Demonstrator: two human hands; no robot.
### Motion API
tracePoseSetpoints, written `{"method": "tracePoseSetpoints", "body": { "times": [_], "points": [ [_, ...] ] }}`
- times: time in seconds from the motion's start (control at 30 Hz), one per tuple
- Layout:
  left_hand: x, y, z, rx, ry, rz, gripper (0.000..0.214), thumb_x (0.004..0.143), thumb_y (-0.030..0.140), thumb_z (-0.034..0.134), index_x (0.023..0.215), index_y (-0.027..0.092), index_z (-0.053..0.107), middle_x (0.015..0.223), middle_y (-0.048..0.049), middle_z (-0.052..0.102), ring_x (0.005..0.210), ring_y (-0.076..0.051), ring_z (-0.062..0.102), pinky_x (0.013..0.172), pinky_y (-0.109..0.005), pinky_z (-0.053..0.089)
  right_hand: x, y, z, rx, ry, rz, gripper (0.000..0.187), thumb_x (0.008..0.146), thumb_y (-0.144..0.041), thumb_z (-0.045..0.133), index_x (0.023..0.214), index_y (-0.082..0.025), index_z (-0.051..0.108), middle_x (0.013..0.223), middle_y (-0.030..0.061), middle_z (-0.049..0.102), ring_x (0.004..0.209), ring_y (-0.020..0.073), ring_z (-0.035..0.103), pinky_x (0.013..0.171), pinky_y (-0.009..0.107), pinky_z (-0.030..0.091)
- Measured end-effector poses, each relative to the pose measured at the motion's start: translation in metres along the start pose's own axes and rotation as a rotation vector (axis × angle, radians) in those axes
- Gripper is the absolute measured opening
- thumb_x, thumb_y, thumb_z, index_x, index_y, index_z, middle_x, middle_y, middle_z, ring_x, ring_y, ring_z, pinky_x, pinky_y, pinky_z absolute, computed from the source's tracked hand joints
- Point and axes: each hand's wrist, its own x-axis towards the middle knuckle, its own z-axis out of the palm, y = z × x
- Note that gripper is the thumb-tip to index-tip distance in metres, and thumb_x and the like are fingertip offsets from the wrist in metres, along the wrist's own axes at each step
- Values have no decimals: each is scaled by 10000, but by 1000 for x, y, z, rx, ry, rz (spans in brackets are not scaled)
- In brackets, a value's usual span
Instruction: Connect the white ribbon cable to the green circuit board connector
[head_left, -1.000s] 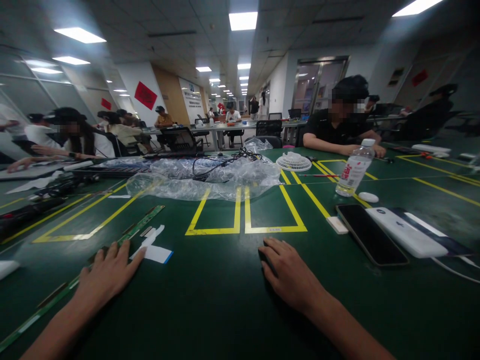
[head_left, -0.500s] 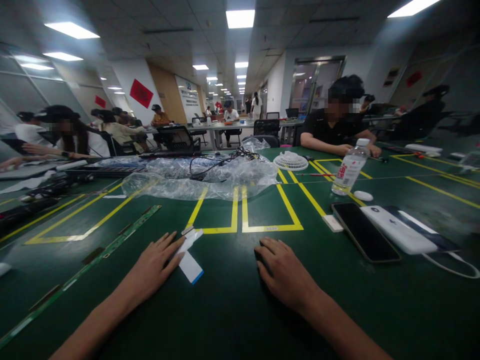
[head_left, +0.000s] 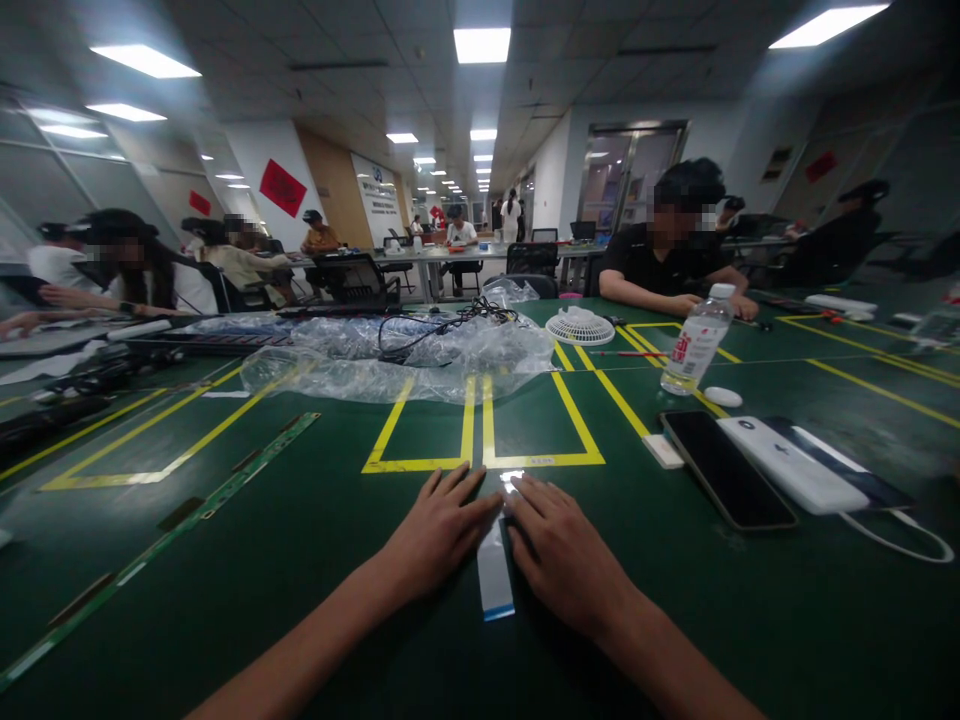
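A white flat ribbon cable [head_left: 496, 578] with a blue end strip lies on the green table in front of me. My left hand [head_left: 442, 522] rests palm down at its left side, fingers spread, with the index finger and thumb touching the cable's edge. From the right, my right hand [head_left: 562, 540] lies with fingers stretched out over the cable's far, shiny end. Part of that end is hidden under the fingertips. A long narrow green circuit board [head_left: 206, 515] lies on the table to the left of my hands.
Clear plastic wrap [head_left: 330, 370] with black cables on it spreads across the middle. A bottle [head_left: 697, 340], a black phone [head_left: 724, 470], a white power bank [head_left: 799, 465] and a white fan cover [head_left: 579, 326] are on the right. Across the table a person [head_left: 667, 250] sits leaning forward.
My left hand has moved right, bringing the ribbon cable between my hands and turning it more upright in view. My right hand now touches the cable's far end.
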Motion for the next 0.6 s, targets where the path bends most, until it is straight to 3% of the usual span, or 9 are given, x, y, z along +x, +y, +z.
{"method": "tracePoseSetpoints", "body": {
  "times": [0.4,0.6],
  "points": [
    [1,2,-5,-37,-40,16,433,1035,356,424,1463,421,419,1595,-26,331,1470,-335,264,1129,-640,260,0,-2,6,-18,-129,27,545,972,-264,398,1484,-78,419,1537,169,388,1431,290,332,1179,496,262],
    [-6,0,-7,-51,91,-35,427,1036,372,402,1442,273,489,1511,-76,471,1409,-264,401,1141,-507,345,-1,-1,5,-49,-130,60,530,982,-298,399,1464,-86,456,1533,175,392,1419,305,351,1171,513,267]
  ]
}}
